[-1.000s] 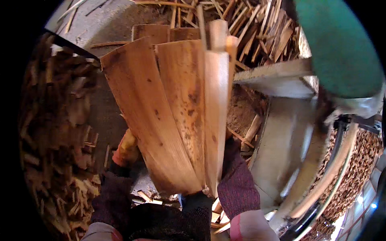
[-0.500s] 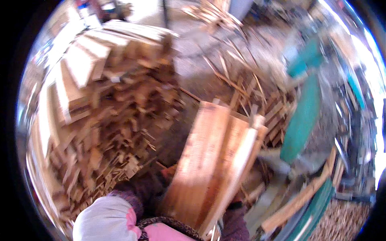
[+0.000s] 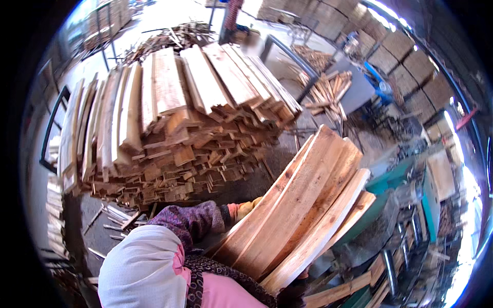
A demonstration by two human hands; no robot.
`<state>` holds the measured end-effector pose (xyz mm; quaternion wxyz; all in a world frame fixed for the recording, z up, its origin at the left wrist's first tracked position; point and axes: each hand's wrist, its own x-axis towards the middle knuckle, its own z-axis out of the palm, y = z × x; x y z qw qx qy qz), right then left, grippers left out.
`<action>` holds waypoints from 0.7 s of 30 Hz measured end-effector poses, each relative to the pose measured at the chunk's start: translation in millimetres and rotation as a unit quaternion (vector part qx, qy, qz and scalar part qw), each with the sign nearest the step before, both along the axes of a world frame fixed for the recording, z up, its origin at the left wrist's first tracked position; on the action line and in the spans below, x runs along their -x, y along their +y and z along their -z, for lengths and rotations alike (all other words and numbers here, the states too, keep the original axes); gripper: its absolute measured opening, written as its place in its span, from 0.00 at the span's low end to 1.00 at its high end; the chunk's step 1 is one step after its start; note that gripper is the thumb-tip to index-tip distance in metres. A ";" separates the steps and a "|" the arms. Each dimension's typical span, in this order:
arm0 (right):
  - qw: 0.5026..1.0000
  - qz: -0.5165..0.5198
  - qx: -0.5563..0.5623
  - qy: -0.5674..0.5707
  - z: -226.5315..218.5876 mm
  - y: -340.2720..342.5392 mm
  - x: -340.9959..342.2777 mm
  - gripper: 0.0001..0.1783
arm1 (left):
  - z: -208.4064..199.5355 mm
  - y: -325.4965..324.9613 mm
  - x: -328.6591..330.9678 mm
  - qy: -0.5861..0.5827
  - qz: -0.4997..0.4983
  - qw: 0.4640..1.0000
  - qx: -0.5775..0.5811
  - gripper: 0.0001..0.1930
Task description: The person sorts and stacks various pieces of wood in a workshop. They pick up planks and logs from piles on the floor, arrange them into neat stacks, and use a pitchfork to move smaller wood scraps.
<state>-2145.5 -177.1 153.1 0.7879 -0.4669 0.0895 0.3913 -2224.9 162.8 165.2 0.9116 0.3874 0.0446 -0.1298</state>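
A bundle of rough wooden boards point(image 3: 295, 200) slants up in front of my body, its far ends raised. My left hand point(image 3: 245, 209), in an orange-yellow glove, grips the bundle's left side. A purple patterned sleeve covers that arm. On the other side, my right arm's dark sleeve point(image 3: 292, 296) shows low beside the boards. The right hand is almost wholly hidden by the wood, so its fingers do not show. Beyond my left hand lies a large stack of sawn boards point(image 3: 177, 128), their cut ends facing me.
A black metal post frame point(image 3: 290, 54) rises behind the stack. Green machinery point(image 3: 431, 205) with metal rollers point(image 3: 390, 272) stands to the right. Loose sticks point(image 3: 118, 223) litter the floor at left. More scrap wood point(image 3: 328, 92) lies on a grey surface farther back.
My view has swung, so the stack now sits higher and nearer the middle. The boards in my hold have shifted right and fan apart more; my left glove now shows clearly.
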 end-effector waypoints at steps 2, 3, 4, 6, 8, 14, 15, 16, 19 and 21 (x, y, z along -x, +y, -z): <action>0.999 -0.037 0.002 0.004 -4.5 24.8 7.3 0.44 | -7.7 12.2 27.6 0.008 -0.049 0.999 0.006 0.34; 0.998 -0.056 0.005 0.005 -8.0 38.9 9.9 0.44 | -8.3 21.4 38.9 0.013 -0.073 0.997 0.009 0.34; 0.997 -0.070 0.005 -0.017 -25.7 49.5 6.9 0.45 | -22.2 27.5 38.9 -0.002 -0.084 0.996 0.012 0.35; 0.993 -0.102 0.000 -0.064 -62.1 87.9 -3.9 0.45 | -50.3 56.7 41.3 -0.029 -0.115 0.993 0.008 0.35; 0.983 -0.141 -0.007 -0.116 -97.9 138.5 -18.0 0.46 | -70.7 93.5 48.5 -0.046 -0.149 0.988 0.007 0.35; 0.928 -0.216 -0.028 -0.302 -239.1 303.0 -86.3 0.48 | -164.8 216.2 57.4 -0.132 -0.256 0.958 -0.005 0.36; 0.915 -0.226 -0.030 -0.332 -265.1 334.2 -100.6 0.48 | -182.7 241.0 57.1 -0.152 -0.270 0.951 -0.007 0.36; 0.902 -0.234 -0.027 -0.362 -288.7 361.8 -114.9 0.48 | -199.0 264.2 54.5 -0.172 -0.285 0.943 -0.009 0.36; 0.866 -0.268 -0.024 -0.420 -341.4 458.2 -153.0 0.49 | -254.6 344.2 55.6 -0.225 -0.328 0.918 -0.008 0.36; 0.828 -0.307 0.007 -0.469 -389.2 525.7 -186.4 0.50 | -294.0 382.7 33.5 -0.228 -0.346 0.910 0.019 0.35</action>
